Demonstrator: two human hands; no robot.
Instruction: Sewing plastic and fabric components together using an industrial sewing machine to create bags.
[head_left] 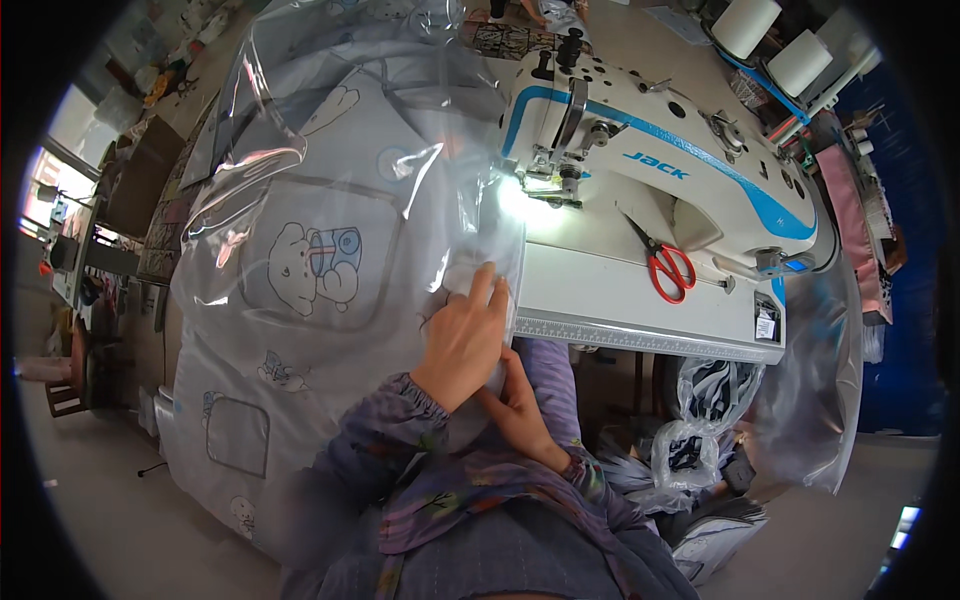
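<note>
A large grey sheet with cartoon dog prints, shiny like clear plastic (330, 360), spreads over the left side and runs up beside the sewing machine. My left hand (462, 338) lies on its right edge, fingers stretched forward and pressing the material flat. Just below and to the right, my right hand (525, 412) pinches the sheet's edge near the table's front corner; some of its fingers are hidden. Ahead of both hands, the white and blue sewing machine (660, 140) has its lit needle area (550, 190) next to the sheet.
Red-handled scissors (668, 272) rest on the white machine bed (600, 295), which has a ruler strip along its front edge. White thread cones (745, 28) stand at the back right. Bundled plastic packs (690, 450) lie below the table. Another person's hand (535, 12) shows at the top.
</note>
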